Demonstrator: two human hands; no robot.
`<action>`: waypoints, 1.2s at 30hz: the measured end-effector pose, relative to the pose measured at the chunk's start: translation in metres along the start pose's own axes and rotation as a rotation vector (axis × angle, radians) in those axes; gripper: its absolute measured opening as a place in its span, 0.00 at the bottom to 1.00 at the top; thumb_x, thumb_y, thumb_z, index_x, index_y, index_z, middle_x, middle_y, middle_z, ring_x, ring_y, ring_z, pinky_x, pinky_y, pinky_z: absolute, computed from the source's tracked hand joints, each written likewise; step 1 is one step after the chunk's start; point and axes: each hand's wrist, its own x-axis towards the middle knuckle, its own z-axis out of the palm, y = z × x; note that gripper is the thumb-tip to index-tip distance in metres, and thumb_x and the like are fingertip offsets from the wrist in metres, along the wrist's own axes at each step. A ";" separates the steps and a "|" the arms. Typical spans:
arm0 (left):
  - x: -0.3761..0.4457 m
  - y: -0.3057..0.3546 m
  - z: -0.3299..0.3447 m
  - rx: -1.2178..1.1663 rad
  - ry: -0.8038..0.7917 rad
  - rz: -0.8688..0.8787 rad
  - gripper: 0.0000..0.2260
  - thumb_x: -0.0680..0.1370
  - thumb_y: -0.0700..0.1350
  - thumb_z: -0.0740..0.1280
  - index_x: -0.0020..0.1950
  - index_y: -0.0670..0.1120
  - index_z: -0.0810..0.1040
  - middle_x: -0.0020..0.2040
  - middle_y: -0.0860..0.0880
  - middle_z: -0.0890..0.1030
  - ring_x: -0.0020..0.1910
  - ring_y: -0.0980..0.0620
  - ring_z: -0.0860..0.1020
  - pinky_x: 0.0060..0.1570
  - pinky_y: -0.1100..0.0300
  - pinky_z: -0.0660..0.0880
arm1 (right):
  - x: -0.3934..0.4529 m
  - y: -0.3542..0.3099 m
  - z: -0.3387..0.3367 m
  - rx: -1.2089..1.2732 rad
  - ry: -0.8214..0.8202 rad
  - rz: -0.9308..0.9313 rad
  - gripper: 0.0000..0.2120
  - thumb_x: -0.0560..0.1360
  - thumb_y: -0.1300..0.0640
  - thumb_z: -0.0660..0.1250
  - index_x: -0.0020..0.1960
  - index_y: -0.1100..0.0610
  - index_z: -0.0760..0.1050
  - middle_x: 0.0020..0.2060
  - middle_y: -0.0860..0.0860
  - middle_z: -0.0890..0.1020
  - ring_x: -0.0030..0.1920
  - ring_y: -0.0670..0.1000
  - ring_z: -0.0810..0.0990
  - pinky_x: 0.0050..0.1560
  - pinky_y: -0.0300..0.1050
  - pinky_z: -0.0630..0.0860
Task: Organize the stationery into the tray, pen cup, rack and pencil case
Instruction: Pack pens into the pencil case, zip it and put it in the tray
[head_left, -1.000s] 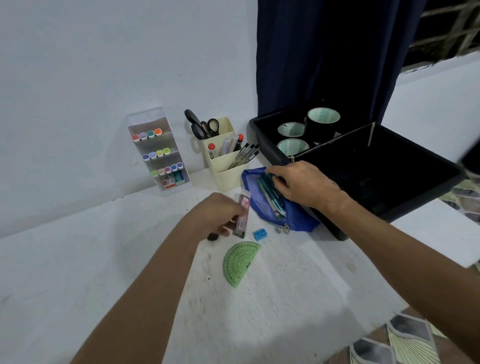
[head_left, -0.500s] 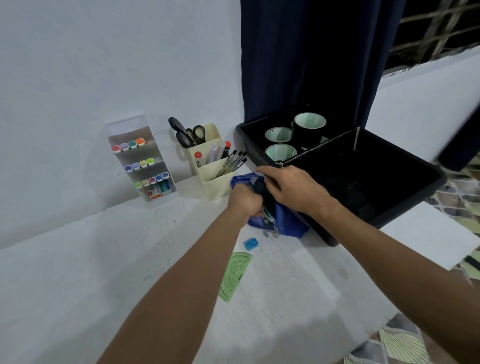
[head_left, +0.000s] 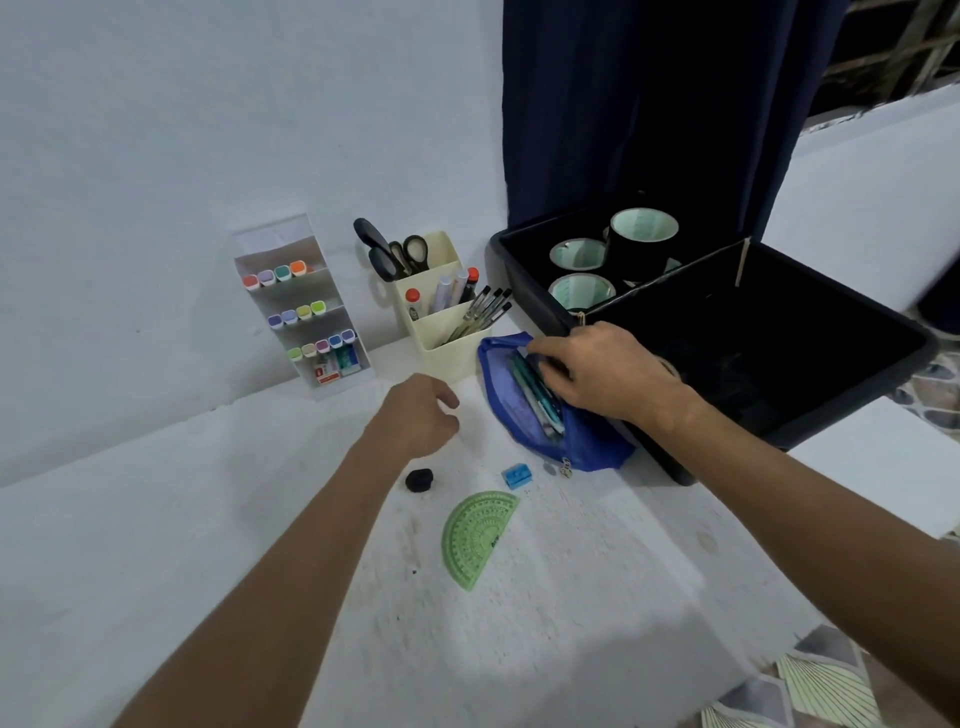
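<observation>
A blue pencil case (head_left: 524, 410) lies unzipped on the white table beside the black tray (head_left: 779, 384), with several pens inside it. My right hand (head_left: 602, 371) grips the case's far edge and holds it wide. My left hand (head_left: 418, 413) hovers left of the case, fingers loosely curled, holding nothing. On the table below it lie a small black lump (head_left: 419, 479), a blue sharpener (head_left: 516, 475) and a green protractor (head_left: 477, 535). The cream pen cup (head_left: 447, 332) holds scissors, markers and pens. The clear rack (head_left: 301, 306) holds rows of coloured markers.
Three rolls of black tape (head_left: 643, 244) sit in the tray's far compartment. A dark blue curtain (head_left: 649, 104) hangs behind the tray. The white wall runs close behind the rack and cup. The table's edge drops to a patterned floor (head_left: 810, 686) at lower right.
My left hand carried a dark slim box into the pencil case and has drawn back out of it with nothing in it. My right hand stayed on the case. The black lump is now uncovered.
</observation>
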 end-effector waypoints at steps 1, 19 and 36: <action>-0.004 -0.008 -0.006 0.034 -0.031 -0.008 0.10 0.72 0.44 0.71 0.54 0.49 0.81 0.57 0.47 0.79 0.54 0.49 0.78 0.51 0.60 0.73 | 0.000 -0.001 0.000 -0.021 -0.008 -0.010 0.16 0.78 0.51 0.58 0.64 0.48 0.74 0.39 0.54 0.82 0.41 0.55 0.79 0.44 0.45 0.70; -0.015 0.004 0.003 0.024 -0.134 0.095 0.12 0.71 0.52 0.73 0.50 0.48 0.80 0.46 0.51 0.77 0.44 0.52 0.76 0.43 0.61 0.71 | 0.000 -0.002 -0.005 0.073 0.016 0.043 0.15 0.80 0.52 0.57 0.64 0.52 0.73 0.43 0.54 0.84 0.43 0.55 0.80 0.43 0.47 0.75; -0.001 0.072 0.022 -0.399 -0.241 0.299 0.11 0.71 0.37 0.71 0.53 0.41 0.77 0.39 0.42 0.83 0.34 0.51 0.79 0.35 0.62 0.75 | -0.001 -0.001 -0.006 0.139 0.061 0.087 0.14 0.78 0.56 0.58 0.61 0.55 0.74 0.42 0.55 0.84 0.43 0.57 0.81 0.45 0.54 0.77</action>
